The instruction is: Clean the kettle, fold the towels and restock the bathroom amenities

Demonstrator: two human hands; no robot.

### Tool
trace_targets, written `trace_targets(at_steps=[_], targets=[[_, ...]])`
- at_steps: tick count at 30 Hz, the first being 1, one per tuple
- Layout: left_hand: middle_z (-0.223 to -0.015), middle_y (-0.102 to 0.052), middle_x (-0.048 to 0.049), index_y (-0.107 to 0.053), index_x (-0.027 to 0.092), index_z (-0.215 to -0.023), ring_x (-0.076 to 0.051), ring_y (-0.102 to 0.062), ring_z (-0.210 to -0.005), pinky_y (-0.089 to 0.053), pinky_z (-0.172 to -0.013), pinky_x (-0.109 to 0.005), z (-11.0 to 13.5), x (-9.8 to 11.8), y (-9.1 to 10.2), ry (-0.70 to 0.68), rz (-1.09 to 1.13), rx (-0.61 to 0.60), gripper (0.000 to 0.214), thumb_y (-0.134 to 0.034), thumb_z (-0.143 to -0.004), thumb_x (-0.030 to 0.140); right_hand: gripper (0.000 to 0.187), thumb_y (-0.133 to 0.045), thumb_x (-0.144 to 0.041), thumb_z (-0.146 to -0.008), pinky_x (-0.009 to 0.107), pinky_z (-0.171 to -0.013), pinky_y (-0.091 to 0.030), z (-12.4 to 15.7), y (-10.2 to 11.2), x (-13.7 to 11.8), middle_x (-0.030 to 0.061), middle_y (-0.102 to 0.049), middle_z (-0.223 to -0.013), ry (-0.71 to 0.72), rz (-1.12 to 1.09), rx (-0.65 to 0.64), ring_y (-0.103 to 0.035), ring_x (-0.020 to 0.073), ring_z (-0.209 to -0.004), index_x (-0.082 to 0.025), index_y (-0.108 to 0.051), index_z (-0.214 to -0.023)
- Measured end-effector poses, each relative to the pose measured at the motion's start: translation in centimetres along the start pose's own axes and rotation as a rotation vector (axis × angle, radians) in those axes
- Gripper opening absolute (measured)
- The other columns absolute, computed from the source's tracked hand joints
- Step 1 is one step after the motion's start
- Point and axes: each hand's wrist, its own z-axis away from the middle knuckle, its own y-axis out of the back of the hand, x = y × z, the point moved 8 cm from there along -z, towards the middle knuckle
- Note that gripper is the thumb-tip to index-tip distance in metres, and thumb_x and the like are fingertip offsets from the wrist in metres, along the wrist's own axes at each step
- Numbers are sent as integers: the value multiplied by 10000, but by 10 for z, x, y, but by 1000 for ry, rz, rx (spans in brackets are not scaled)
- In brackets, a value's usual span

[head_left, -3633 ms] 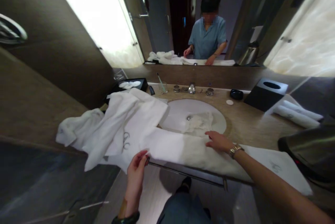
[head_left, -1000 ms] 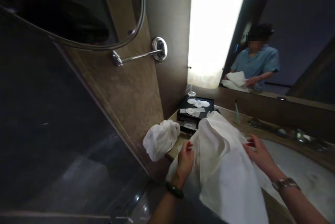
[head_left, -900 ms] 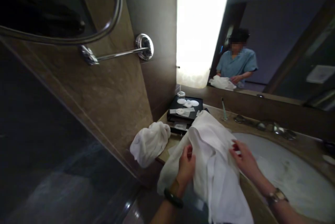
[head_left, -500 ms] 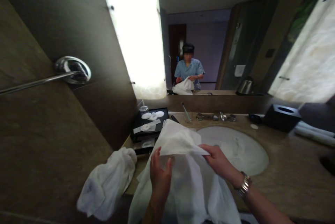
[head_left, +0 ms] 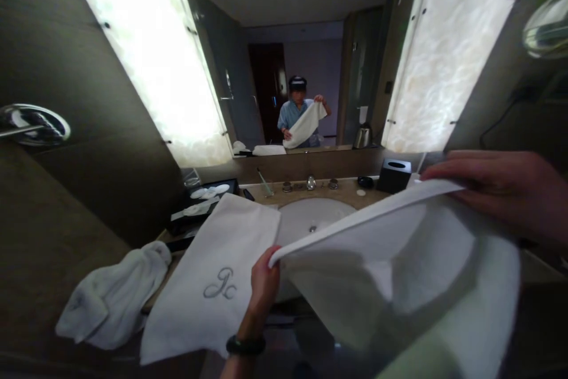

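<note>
The held towel (head_left: 399, 249) was plain white, greyer where shaded. The flat towel (head_left: 239, 225) was white with curly grey lettering (head_left: 225, 275), the bunched towel (head_left: 119, 293) plain white. The sink (head_left: 302, 213) was white, the counter (head_left: 347, 194) brown, the tissue box (head_left: 393, 182) black, the bracelet (head_left: 245, 345) near-black, the mirrored shirt (head_left: 290, 113) light blue and the right lamp (head_left: 461, 60) mottled white.

The left hand (head_left: 265, 277) was closed low at centre frame, its forearm (head_left: 234, 366) slanting up from the bottom edge. The right hand (head_left: 506, 190), also closed, was higher, at the right edge.
</note>
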Motion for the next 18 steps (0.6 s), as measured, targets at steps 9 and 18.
trace_targets(at_steps=[9,18], targets=[[-574,-374,111,-555,203,-893,-92,-309,-464,-264,-442,-226,66,28,-63,234,301,128,442,-629,-618,541,320,-574,-403,-789,320,-722,-503,104,25,136,59,-798,-857,-415,-47,-96,-724,198,-777,-193,-807,-855],[-1182,-730,-103,-619,182,-1251,-225,-674,-1074,-544,-920,-311,160,133,-287,-40,430,-551,519,-685,-742,253,284,-585,-128,-820,323,-797,-495,111,-83,46,76,-806,-918,-218,18,-598,-730,231,-877,-192,-825,-959]])
